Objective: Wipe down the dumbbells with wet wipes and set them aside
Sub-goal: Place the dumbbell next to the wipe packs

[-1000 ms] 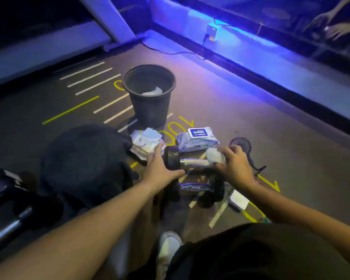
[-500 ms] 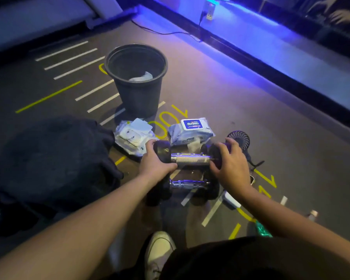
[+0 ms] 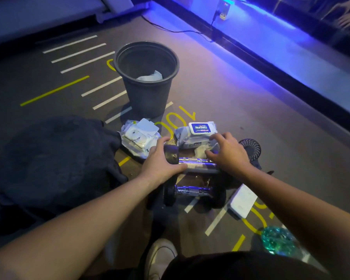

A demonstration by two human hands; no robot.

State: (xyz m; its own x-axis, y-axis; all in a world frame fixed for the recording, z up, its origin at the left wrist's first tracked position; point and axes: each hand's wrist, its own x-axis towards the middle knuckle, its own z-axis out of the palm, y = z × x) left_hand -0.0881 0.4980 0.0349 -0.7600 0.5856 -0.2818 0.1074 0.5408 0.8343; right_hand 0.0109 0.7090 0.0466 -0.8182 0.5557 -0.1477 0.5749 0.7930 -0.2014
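Observation:
A dumbbell [image 3: 198,165] with a chrome handle and black heads lies across the floor in front of me. My left hand [image 3: 160,161] grips its left head. My right hand [image 3: 229,153] hovers over its right head, which is hidden, with fingers spread and tips touching the wet-wipes pack [image 3: 198,131] behind. A crumpled white wipe [image 3: 200,152] lies between the pack and the handle, next to my right thumb. A second dumbbell [image 3: 192,191] lies parallel and closer to me.
A black bin [image 3: 146,91] holding a used wipe [image 3: 150,76] stands beyond the packs. An opened wipes pack [image 3: 139,136] lies left, beside a black cloth heap [image 3: 55,158]. A small fan [image 3: 250,148], white power bank [image 3: 242,201] and green bottle [image 3: 277,239] lie right. My shoe [image 3: 160,257] is below.
My right hand wiped the handle, dropped the wipe behind the dumbbell, gripped the right head, then opened and reached forward to the pack. The left hand keeps holding the left head.

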